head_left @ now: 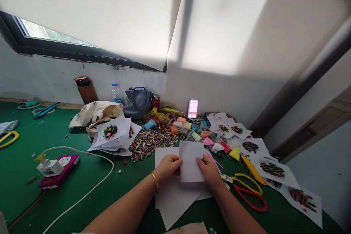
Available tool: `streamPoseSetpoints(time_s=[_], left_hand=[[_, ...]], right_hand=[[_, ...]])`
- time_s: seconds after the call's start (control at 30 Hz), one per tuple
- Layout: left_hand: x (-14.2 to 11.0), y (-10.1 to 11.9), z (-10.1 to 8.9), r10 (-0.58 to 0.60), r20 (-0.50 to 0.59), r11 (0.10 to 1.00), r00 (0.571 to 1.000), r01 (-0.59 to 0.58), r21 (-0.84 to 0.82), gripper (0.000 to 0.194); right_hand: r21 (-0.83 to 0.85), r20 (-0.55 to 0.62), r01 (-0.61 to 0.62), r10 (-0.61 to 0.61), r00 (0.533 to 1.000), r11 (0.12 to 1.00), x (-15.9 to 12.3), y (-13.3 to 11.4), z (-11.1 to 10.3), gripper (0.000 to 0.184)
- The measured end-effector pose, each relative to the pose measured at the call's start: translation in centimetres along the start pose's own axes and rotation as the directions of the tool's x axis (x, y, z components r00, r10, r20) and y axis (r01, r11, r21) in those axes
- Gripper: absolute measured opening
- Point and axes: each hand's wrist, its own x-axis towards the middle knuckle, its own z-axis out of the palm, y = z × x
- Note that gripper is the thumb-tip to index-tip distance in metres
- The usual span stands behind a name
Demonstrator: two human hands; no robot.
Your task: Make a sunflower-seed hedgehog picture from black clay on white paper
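A small blank sheet of white paper point(192, 166) is pinched between my two hands. My left hand point(168, 168), with a gold bangle at the wrist, grips its left edge. On the opposite edge, the thumb of my right hand point(210, 171) presses on the paper, its other fingers behind. Larger white sheets point(175, 204) lie beneath on the table. Just right of my right hand are scissors point(248, 189) with one yellow and one red handle. A pile of sunflower seeds point(153, 140) lies beyond my left hand.
Bags of coloured clay point(208, 141) spread behind the paper. Sheets with seed designs lie left point(111, 131) and right point(276, 170). A yellow utility knife point(253, 170) rests near the scissors. A purple power strip point(59, 172) with a white cable sits left. A phone point(193, 109) stands at the back.
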Motion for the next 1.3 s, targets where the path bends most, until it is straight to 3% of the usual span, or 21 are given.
streamPoseSetpoints(time_s=[0.1,0.23,0.43,0.57,0.8,0.97,1.1,1.3], left_hand=[[0.4,-0.2,0.0,0.007,-0.066,1.000,0.998,-0.006,0.011,0.037],[0.4,0.1,0.2,0.049,-0.132,0.999,0.990,-0.047,0.012,0.034],[-0.1,0.3,1.0,0.059,-0.044,0.998,0.997,-0.059,0.001,0.035],[0.1,0.1,1.0,0.028,-0.093,1.000,0.995,-0.027,0.008,0.035],[-0.1,0.5,0.5,0.087,-0.072,0.996,0.994,-0.086,0.009,0.035],[-0.4,0.9,0.4,0.166,-0.037,0.972,0.985,-0.170,-0.163,0.042],[-0.7,1.1,0.3,0.107,-0.121,0.960,0.987,-0.134,-0.246,0.046],[-0.9,1.3,-0.1,0.080,-0.133,0.972,0.988,-0.107,-0.211,0.046]], right_hand=[[-0.003,-0.004,0.005,-0.005,1.000,1.000,-0.2,-0.1,0.2,0.037],[-0.108,-0.047,0.120,-0.125,0.991,0.987,-0.1,0.1,0.1,0.041],[-0.221,-0.141,0.170,-0.204,0.969,0.960,-0.1,-0.1,0.1,0.045],[-0.207,-0.157,0.171,-0.205,0.966,0.963,-0.3,-0.2,0.2,0.047],[-0.154,-0.133,0.186,-0.207,0.969,0.970,-0.2,-0.2,0.4,0.042],[-0.119,-0.056,0.161,-0.168,0.984,0.980,-0.2,-0.1,0.4,0.040],[-0.092,0.035,0.153,-0.150,0.988,0.984,-0.7,-0.4,0.8,0.039],[-0.119,0.102,0.166,-0.154,0.983,0.979,-0.9,-0.3,1.1,0.038]])
